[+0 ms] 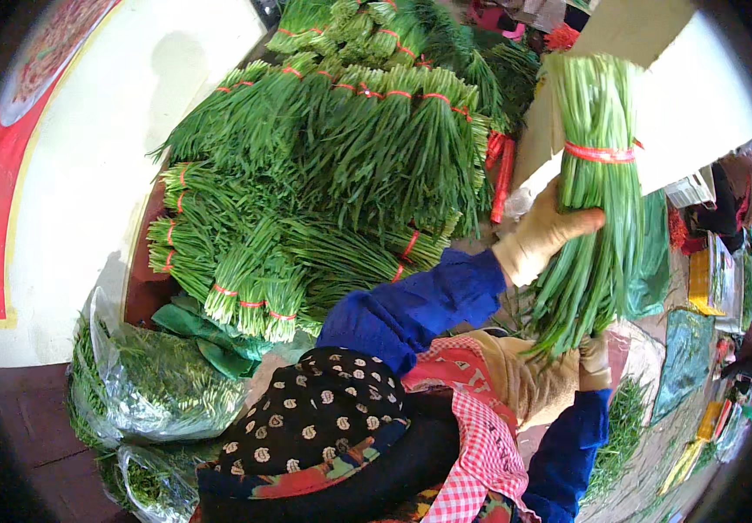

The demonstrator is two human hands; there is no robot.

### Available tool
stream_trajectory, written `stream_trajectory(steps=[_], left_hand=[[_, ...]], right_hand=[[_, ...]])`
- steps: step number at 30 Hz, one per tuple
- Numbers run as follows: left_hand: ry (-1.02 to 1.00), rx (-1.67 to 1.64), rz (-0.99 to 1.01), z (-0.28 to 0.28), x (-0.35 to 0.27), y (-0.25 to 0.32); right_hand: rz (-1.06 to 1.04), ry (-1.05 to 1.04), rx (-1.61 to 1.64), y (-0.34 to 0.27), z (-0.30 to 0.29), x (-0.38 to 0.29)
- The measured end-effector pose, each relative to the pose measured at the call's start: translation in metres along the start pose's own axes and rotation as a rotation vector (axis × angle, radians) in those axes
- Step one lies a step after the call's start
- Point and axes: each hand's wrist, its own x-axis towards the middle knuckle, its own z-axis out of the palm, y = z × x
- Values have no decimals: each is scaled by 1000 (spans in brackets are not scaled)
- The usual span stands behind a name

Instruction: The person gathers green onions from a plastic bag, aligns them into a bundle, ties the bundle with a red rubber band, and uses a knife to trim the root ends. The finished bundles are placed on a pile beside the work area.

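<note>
A thick bundle of garlic chives [601, 189] stands upright at the right, pale cut stems up and green leaves hanging down. A red tie wraps it in its upper part. My left hand [536, 235] grips the bundle below the tie, thumb across the front and fingers hidden behind. Down at the leaf tips, my right hand [595, 363] is curled against the lower leaves; its fingers are partly covered. Both arms wear blue sleeves. To the left rises a large pile of tied chive bundles [376, 150], laid in layers with red ties.
Plastic bags of greens [160, 379] stand at the lower left beside a white wall panel [88, 196]. A white board [703, 98] is behind the held bundle. Red ties [503, 180] hang by the pile. Loose leaves [618, 431] and a green sack [683, 359] lie on the floor.
</note>
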Motion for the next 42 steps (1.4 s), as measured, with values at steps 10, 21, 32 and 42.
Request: stream_trajectory(steps=[10,21,32,42], left_hand=[[408,125,83,-119,-22,101],[805,236,301,-223,-82,236],[1020,144,326,-271,-137,257],[1080,200,473,-287,-165,322]], right_hand=[[653,-163,-622,-29,93,10],[614,-184,-774,-31,91,7],[567,-226,-812,-65,103,6],[623,-204,-823,-67,103,3]])
